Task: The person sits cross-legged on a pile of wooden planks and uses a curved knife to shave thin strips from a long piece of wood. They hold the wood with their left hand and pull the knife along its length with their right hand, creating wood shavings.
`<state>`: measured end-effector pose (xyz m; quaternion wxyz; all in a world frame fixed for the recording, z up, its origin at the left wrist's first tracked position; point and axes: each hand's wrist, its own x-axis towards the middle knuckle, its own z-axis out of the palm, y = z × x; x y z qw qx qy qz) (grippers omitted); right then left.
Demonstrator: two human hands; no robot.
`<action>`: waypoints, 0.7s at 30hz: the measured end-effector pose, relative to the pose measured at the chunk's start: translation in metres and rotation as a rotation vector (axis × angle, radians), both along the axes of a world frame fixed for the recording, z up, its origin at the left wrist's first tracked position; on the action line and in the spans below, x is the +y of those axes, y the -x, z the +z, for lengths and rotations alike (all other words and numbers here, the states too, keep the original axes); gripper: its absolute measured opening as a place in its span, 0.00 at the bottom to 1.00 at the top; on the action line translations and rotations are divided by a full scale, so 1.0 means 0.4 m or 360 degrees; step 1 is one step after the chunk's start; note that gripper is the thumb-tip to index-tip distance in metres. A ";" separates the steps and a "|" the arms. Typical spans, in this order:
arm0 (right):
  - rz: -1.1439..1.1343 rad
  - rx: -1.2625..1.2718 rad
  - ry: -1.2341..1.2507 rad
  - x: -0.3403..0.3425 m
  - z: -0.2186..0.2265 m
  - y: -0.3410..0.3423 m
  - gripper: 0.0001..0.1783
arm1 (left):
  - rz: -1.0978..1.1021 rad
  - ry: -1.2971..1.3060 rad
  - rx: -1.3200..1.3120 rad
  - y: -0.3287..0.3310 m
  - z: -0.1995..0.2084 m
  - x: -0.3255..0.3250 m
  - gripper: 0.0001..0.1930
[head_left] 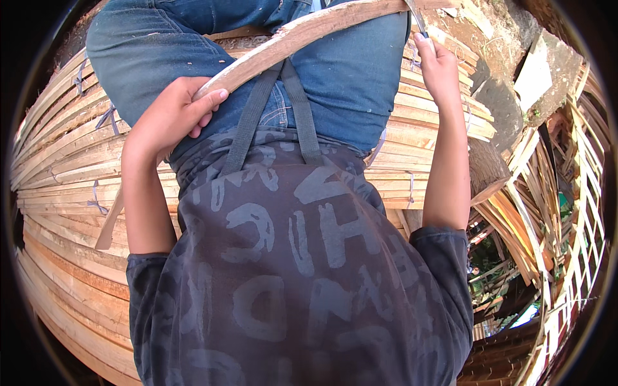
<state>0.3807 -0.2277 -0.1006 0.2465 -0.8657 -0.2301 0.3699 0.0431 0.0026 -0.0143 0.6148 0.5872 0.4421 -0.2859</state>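
A long, slightly bent wooden strip (296, 44) slants across my lap, over the blue jeans, from lower left to upper right. My left hand (177, 116) is closed around its near left end, thumb on top. At the upper right, my right hand (440, 72) grips a knife (417, 18) by its handle, which the fingers mostly hide. The thin metal blade points up and left and meets the strip near its far right end; whether it cuts into the wood I cannot tell.
Bundles of thin wooden slats (64, 174), tied with bluish string, lie beneath and beside me. A cut log (486, 168) sits to the right, near a pile of split strips (515, 219). Flat stone slabs (547, 71) stand at the upper right on bare ground.
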 end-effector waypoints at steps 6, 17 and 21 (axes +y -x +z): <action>-0.0095 -0.0106 -0.0104 -0.023 -0.041 -0.014 0.26 | -0.0012 -0.0148 0.0049 0.016 0.006 -0.016 0.18; 0.0005 0.0060 -0.0279 0.007 0.011 0.054 0.28 | 0.0001 -0.0091 0.0130 0.015 0.010 -0.010 0.17; -0.0099 -0.0038 0.0013 -0.021 -0.042 -0.037 0.28 | -0.0003 -0.0078 0.0141 0.012 0.024 -0.002 0.17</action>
